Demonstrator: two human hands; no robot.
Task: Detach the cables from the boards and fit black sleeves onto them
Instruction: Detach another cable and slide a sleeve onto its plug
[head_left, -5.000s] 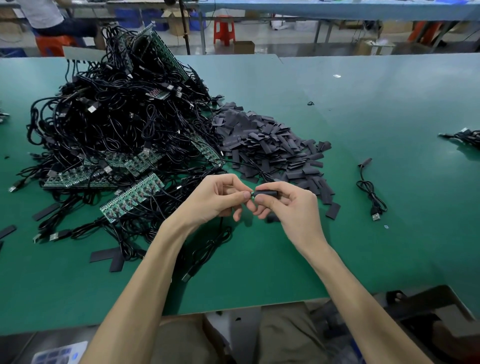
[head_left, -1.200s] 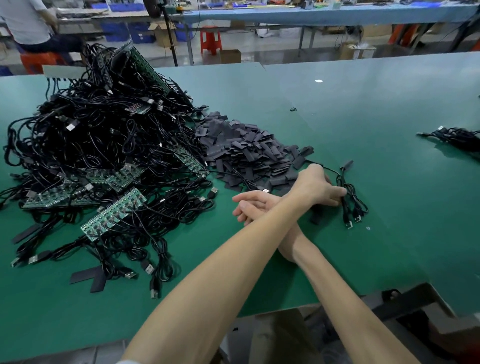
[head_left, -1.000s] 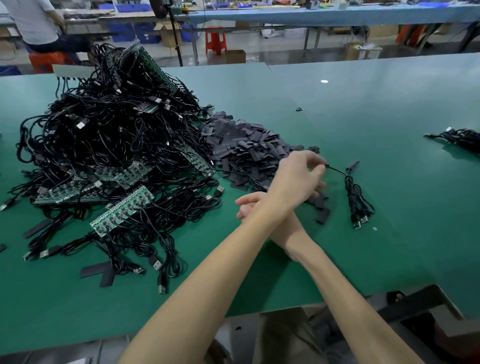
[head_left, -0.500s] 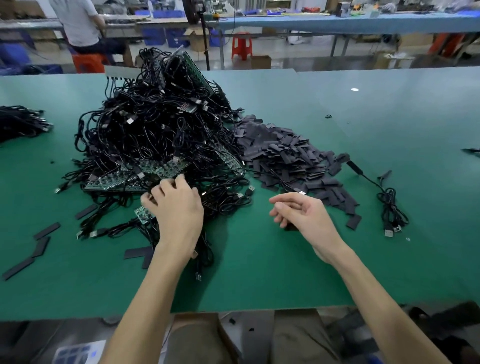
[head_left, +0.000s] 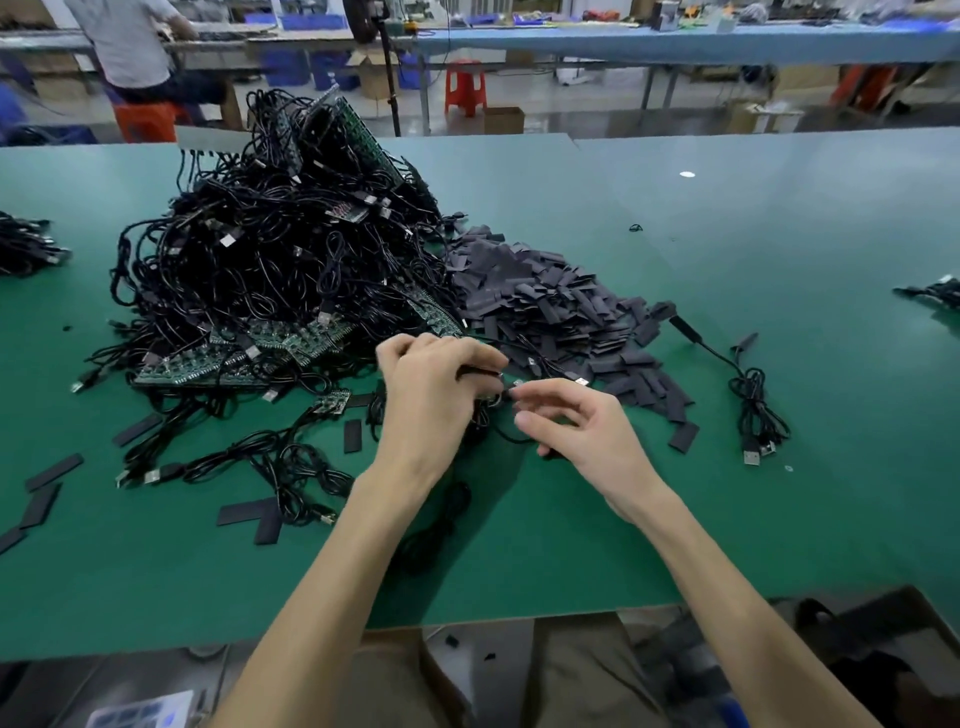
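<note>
A big tangle of black cables (head_left: 270, 270) plugged into green boards (head_left: 244, 353) covers the left of the green table (head_left: 727, 260). To its right lies a heap of flat black sleeves (head_left: 550, 312). My left hand (head_left: 431, 395) grips a black cable (head_left: 480, 371) just in front of the tangle, its connector end pointing right. My right hand (head_left: 582, 426) hovers beside it with thumb and forefinger pinching the cable's tip; its other fingers are loosely spread. The cable loops down beneath both hands.
A small bundle of sleeved cables (head_left: 753, 415) lies to the right. Loose sleeves (head_left: 52, 473) are scattered at the near left. More cable bundles sit at the far left edge (head_left: 26, 244) and far right edge (head_left: 935, 293). A person (head_left: 135, 47) sits beyond the table.
My left hand laid a sleeved cable on the right bundle, went to the board pile and came back holding a cable. My right hand rose and closed in on that cable's end.
</note>
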